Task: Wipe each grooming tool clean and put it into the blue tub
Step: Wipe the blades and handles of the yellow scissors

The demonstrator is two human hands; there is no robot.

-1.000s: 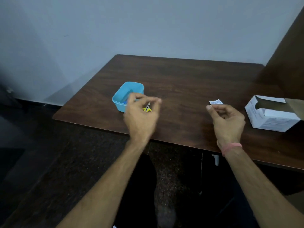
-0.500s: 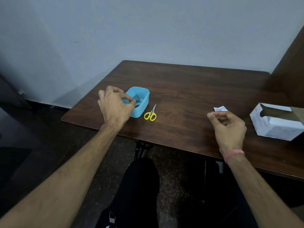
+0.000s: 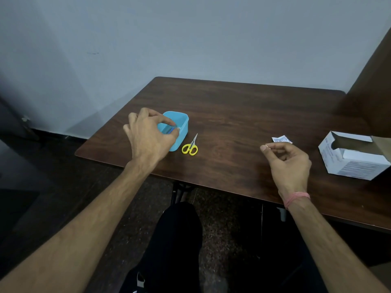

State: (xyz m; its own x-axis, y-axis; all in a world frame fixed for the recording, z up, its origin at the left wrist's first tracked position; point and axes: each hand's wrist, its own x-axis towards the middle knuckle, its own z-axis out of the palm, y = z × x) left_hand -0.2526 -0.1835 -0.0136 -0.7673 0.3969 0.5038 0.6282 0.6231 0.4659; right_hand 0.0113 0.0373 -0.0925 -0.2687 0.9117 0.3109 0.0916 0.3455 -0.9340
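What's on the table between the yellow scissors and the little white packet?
Nothing. In the head view only bare brown table lies between the yellow scissors and the white packet.

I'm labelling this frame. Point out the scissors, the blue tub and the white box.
scissors (image 3: pixel 189 149), head view, on the yellow handle loops.
blue tub (image 3: pixel 183 130), head view, on its right outer wall.
white box (image 3: pixel 357 168), head view, on its printed front face.

A dark wood-grain table stands against a plain pale grey wall. Dark speckled floor lies beneath. A brown wooden panel rises at far right.

Glossy plastic tub, metal-bladed scissors, smooth wood-grain table.
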